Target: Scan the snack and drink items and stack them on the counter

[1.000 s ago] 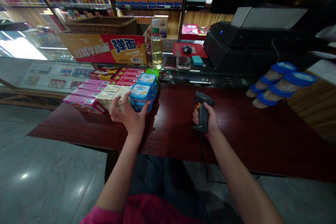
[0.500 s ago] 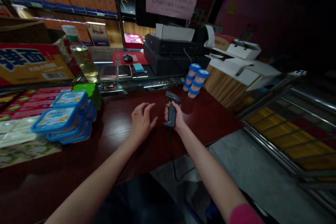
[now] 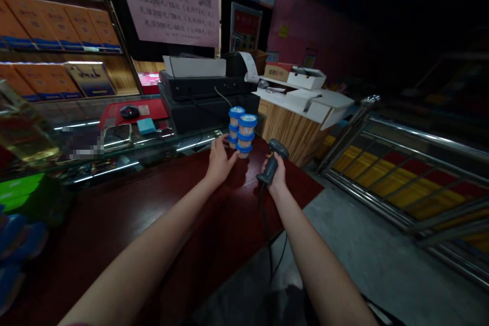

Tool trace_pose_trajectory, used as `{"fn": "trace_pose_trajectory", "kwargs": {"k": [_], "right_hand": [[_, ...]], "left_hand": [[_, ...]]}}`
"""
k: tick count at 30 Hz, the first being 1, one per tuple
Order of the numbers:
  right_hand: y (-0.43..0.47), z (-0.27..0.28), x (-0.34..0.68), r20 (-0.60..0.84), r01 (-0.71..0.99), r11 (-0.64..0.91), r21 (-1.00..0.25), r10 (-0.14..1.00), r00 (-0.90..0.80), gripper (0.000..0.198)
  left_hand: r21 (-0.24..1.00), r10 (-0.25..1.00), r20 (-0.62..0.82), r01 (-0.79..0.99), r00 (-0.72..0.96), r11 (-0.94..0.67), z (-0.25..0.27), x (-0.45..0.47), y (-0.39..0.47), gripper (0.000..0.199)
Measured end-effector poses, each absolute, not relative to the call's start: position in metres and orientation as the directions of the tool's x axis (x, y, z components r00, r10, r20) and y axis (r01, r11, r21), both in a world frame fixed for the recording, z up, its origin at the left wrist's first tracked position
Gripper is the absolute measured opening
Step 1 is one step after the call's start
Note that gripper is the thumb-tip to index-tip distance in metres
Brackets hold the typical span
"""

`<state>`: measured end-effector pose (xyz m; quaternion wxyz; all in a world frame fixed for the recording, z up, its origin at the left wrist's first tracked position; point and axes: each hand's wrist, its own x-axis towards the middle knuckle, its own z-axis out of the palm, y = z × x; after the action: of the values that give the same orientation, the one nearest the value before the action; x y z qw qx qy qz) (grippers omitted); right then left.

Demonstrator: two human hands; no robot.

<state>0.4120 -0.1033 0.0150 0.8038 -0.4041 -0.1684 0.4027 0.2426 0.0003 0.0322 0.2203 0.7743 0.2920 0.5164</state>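
My right hand (image 3: pixel 277 170) is wrapped round the grip of a dark grey barcode scanner (image 3: pixel 272 165), held above the right part of the dark red counter (image 3: pixel 160 219). A black cable (image 3: pixel 263 209) hangs from the scanner's grip. My left hand (image 3: pixel 220 161) has its thumb and fingers apart beside two stacks of small clear tubs with blue lids (image 3: pixel 245 135). Its fingertips are at the lower tubs; I cannot tell whether they touch. Nothing is gripped in that hand.
Behind the tubs is a black cash drawer (image 3: pixel 206 109). A mouse (image 3: pixel 130 111) on a red mat and a light blue block (image 3: pixel 146 126) lie to its left. Blue-lidded containers (image 3: pixel 23 239) and a green package (image 3: pixel 32 198) stand at left. A metal railing (image 3: pixel 405 137) runs along the right.
The view has turned right. My left hand has moved from the middle of the counter to the stacked tubs. The scanner, still in my right hand, has shifted right and tilted.
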Motion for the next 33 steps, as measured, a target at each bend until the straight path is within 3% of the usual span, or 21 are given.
{"fn": "trace_pose_trajectory", "kwargs": {"k": [9,15,19,23,28,33], "right_hand": [[-0.094,0.015,0.432,-0.124,-0.697,0.303,-0.650,0.862,0.491,0.034],[-0.095,0.017,0.424,-0.124,-0.742,0.227,-0.631,0.914,0.386,0.034],[-0.095,0.015,0.426,-0.087,-0.745,0.256,-0.615,0.918,0.387,0.034],[-0.098,0.017,0.427,-0.031,-0.751,0.268,-0.604,0.933,0.358,0.034],[-0.110,0.025,0.416,0.036,-0.709,0.107,-0.697,0.993,0.114,0.033],[-0.114,0.020,0.370,-0.070,-0.565,-0.199,-0.801,0.968,-0.242,0.031]], "left_hand": [[0.695,0.708,0.667,0.148,0.231,-0.704,0.076,0.316,0.036,0.083],[0.720,0.755,0.625,0.227,0.198,-0.656,0.073,0.326,0.039,0.056],[0.708,0.718,0.670,0.132,0.187,-0.694,0.083,0.321,0.033,0.045],[0.706,0.699,0.708,-0.063,0.103,-0.705,0.095,0.290,0.020,0.047],[0.863,0.852,0.490,-0.244,0.187,-0.443,0.074,0.199,0.000,0.058],[0.947,0.955,0.296,-0.140,0.028,-0.289,0.028,0.082,-0.019,0.060]]}}
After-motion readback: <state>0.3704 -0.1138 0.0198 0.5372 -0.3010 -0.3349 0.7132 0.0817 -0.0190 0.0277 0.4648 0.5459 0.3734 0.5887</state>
